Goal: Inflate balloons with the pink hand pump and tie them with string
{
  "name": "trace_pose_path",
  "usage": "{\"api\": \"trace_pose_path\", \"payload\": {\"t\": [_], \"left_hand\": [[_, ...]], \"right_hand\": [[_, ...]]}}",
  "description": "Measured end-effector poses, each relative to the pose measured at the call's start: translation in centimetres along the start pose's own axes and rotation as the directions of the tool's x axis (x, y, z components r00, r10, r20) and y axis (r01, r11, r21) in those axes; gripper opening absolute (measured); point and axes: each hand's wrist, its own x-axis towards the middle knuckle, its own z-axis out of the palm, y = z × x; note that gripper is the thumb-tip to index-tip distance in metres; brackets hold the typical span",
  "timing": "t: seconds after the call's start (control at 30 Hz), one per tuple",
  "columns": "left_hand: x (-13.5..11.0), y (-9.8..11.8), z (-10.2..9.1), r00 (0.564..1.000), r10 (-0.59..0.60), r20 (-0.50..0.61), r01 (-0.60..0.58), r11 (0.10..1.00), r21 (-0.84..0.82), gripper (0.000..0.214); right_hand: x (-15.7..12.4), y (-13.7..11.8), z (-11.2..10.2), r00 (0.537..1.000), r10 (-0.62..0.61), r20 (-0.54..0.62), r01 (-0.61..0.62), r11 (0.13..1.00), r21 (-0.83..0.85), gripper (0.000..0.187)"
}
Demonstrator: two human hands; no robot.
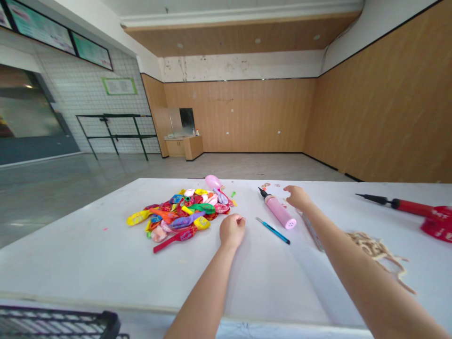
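My left hand (232, 230) rests on the white table (106, 268) with its fingers curled in, and nothing shows in them. Just left of it lies a heap of limp, colourful balloons (203, 207), with a small inflated pink balloon (213, 181) at the back. My right hand (298, 197) reaches over the far part of the table, fingers apart and bent toward the left. Close to it are a pink hand pump (280, 212) with a black nozzle and a few small rubber bands (267, 184). A blue pen-like tool (274, 231) lies between my hands.
A tangle of beige cord (367, 245) lies partly behind my right forearm, near a clear, narrow object (312, 233). At the far right is a red pump (413, 207) with a black nozzle. A black plastic basket (56, 320) stands at the near left edge.
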Motion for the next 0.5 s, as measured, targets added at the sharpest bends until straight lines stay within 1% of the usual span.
{"api": "trace_pose_path", "payload": {"t": [0.07, 0.1, 0.13, 0.2, 0.27, 0.3, 0.37, 0.43, 0.5], "left_hand": [[0.0, 0.1, 0.0, 1.000, -0.014, -0.010, 0.014, 1.000, -0.020, 0.016], [0.0, 0.1, 0.0, 1.000, -0.020, -0.013, 0.019, 0.999, -0.025, 0.015], [0.0, 0.2, -0.1, 1.000, -0.021, -0.011, 0.020, 1.000, -0.021, 0.015], [-0.1, 0.2, -0.1, 1.000, -0.008, 0.010, 0.008, 1.000, 0.015, 0.015], [-0.2, 0.1, -0.1, 0.999, 0.014, 0.036, -0.017, 0.998, 0.067, 0.016], [-0.3, 0.1, -0.1, 0.999, 0.025, 0.044, -0.029, 0.996, 0.089, 0.017], [-0.5, 0.0, -0.1, 0.997, 0.052, 0.050, -0.058, 0.991, 0.125, 0.018], [-0.5, 0.1, -0.1, 0.995, 0.090, 0.046, -0.097, 0.981, 0.167, 0.019], [-0.4, 0.4, -0.4, 0.992, 0.124, 0.036, -0.129, 0.964, 0.234, 0.022]], "right_hand": [[-1.4, -1.7, -0.6, 1.000, 0.020, -0.016, -0.020, 0.999, -0.040, 0.045], [-2.3, -2.8, -0.8, 1.000, 0.013, -0.015, -0.013, 0.999, -0.049, 0.044], [-3.2, -4.0, -0.9, 1.000, -0.020, 0.002, 0.020, 0.998, -0.059, 0.041], [-5.4, -6.2, -0.6, 0.993, -0.065, 0.099, 0.073, 0.994, -0.081, 0.030], [-7.7, -7.9, 0.2, 0.982, -0.056, 0.178, 0.081, 0.988, -0.135, 0.025], [-8.6, -8.4, 0.7, 0.981, -0.045, 0.188, 0.075, 0.985, -0.155, 0.025], [-10.1, -8.7, 1.9, 0.979, -0.066, 0.193, 0.105, 0.974, -0.202, 0.025], [-10.9, -8.4, 2.8, 0.968, -0.130, 0.217, 0.182, 0.953, -0.242, 0.024], [-11.3, -7.9, 3.4, 0.947, -0.185, 0.264, 0.257, 0.928, -0.271, 0.022]]}}
